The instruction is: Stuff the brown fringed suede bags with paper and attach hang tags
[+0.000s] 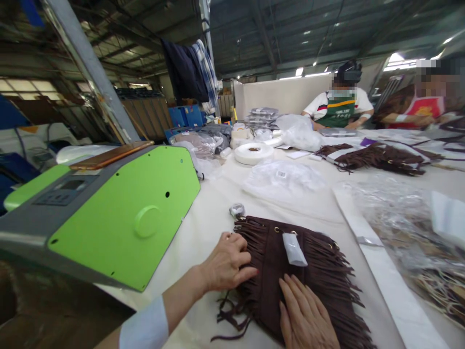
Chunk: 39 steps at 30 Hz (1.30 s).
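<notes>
A dark brown fringed bag point(271, 242) lies flat on the white table, with long fringe fanned out along both sides. Brass eyelets and a small white wrapped packet point(294, 250) show on its upper part. At the bag's left edge, my left hand point(229, 261) rests with fingers curled in on the fringe; what they pinch, if anything, is hidden. My right hand point(307, 315) lies flat on the lower middle of the bag, fingers stretched out. Brown strips trail from the bag's lower left. A small wrapped metallic-looking item point(237, 210) sits by its top left corner.
A green and grey machine point(127, 218) stands at left. Beyond the bag are a clear plastic bag point(283, 174), a white tape roll point(253, 152) and more brown fringed pieces point(381, 157). A long white strip point(385, 271) and plastic-covered goods lie right. Two people work across the table.
</notes>
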Each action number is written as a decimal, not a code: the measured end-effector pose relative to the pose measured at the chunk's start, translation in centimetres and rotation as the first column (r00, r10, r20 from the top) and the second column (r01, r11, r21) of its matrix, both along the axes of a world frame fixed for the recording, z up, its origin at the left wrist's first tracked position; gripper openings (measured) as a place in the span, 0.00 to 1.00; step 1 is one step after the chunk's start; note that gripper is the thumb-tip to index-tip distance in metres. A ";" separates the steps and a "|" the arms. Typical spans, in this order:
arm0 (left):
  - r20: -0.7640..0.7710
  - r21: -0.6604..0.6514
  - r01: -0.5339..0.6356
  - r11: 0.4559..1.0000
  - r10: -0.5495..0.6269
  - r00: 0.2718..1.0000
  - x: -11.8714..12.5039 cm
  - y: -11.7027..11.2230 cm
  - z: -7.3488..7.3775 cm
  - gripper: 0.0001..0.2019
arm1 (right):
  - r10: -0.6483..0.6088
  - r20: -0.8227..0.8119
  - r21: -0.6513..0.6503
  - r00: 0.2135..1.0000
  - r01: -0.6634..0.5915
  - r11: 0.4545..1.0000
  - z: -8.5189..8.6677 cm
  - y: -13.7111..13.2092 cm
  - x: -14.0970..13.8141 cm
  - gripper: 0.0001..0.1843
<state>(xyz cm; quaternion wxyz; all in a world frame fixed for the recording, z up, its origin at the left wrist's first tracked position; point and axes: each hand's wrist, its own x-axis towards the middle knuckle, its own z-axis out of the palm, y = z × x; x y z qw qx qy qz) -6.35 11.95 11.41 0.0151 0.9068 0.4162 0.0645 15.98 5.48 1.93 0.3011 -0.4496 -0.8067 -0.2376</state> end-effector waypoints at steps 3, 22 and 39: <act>0.014 0.079 -0.199 0.977 0.198 0.980 -1.4 -0.8 0.7 0.17 | -0.006 -0.021 -0.016 1.000 0.006 1.000 0.5 -0.1 -0.3 0.19; -0.307 0.366 -0.172 0.915 0.293 0.905 -5.3 -4.3 -6.3 0.28 | -0.020 -0.170 -0.052 0.985 0.011 0.999 1.4 -0.5 -1.0 0.17; -0.100 0.698 0.264 0.665 -0.274 0.956 4.1 -3.6 -10.1 0.20 | 0.061 -0.011 0.140 0.998 -0.059 0.988 0.1 -1.4 0.9 0.16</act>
